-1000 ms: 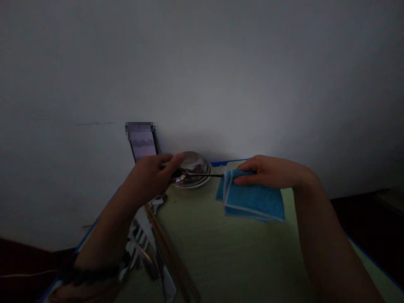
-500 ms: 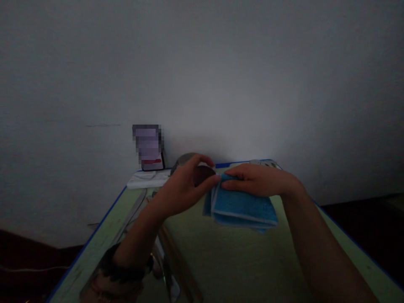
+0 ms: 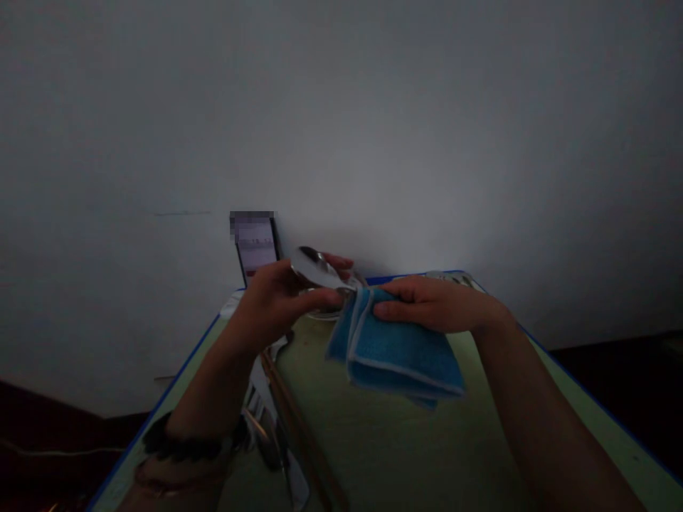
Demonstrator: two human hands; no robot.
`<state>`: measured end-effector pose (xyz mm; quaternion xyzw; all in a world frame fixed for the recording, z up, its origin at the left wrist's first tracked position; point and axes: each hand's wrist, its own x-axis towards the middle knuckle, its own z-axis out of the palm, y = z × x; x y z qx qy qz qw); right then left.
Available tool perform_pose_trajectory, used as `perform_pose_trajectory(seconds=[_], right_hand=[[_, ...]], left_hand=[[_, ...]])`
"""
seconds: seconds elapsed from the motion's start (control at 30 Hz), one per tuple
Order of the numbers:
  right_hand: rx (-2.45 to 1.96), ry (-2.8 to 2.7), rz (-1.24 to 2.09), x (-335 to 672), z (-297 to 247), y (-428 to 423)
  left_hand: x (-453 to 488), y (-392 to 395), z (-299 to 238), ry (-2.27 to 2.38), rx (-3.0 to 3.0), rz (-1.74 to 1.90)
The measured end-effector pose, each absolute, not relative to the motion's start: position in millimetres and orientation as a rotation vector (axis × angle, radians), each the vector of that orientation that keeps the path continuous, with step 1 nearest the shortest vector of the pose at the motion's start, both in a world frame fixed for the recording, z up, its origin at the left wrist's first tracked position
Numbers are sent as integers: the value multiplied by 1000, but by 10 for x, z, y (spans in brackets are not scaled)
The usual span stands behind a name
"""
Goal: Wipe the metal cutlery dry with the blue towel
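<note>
My right hand (image 3: 432, 302) pinches a folded blue cloth (image 3: 405, 352) with pale edging, thumb on top. A shiny metal spoon (image 3: 317, 270) sticks out of the cloth's left side, bowl pointing up and left; its handle is hidden in the folds. Around the spoon's bowl and neck, my left hand (image 3: 282, 291) has its thumb below and its fingers behind, spread apart. Whether the left fingers touch the metal is unclear in the dim light. A dark beaded bracelet (image 3: 184, 441) circles my left wrist.
On the pale green table (image 3: 405, 455) with blue edges, wooden chopsticks (image 3: 302, 419) lie beside several pieces of metal cutlery (image 3: 269, 441). A phone (image 3: 257, 249) leans at the back left by the wall. More metal pieces (image 3: 451, 277) lie at the back right.
The spoon's bowl has come into view between my hands. My left thumb has drawn away from the cloth's edge leftward. The cloth has shifted slightly left and down with my right hand still gripping it.
</note>
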<state>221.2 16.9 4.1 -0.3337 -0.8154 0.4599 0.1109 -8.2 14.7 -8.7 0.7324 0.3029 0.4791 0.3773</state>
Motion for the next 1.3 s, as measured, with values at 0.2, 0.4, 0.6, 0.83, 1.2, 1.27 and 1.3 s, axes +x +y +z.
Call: perform_pose_trajectory(seconds=[0.2,0.4,0.6,0.83,1.2,1.27,1.3], right_hand=[[-1013,-2426,1194,2270,58,177],[-1146,-2456,672,2124,62,121],[-1102,-2484,658,2071,52,98],[-1504,-2319,309,2265,-18,211],[-1222,-1571,53,2162,29,176],[-1124,-1782,211,2102,49,120],[-1071,-1929,310,2071,56,93]], left_hand=[[-97,215,-131,637,1542,1620],[175,168,-157,706,1284,1736],[316,106,-212,832,1453,1507],[128,155,-157,966,1476,1713],[-1,-98,31,1298,2005,645],[3,-110,52,1318,2069,614],[4,-116,66,1330,2092,600]])
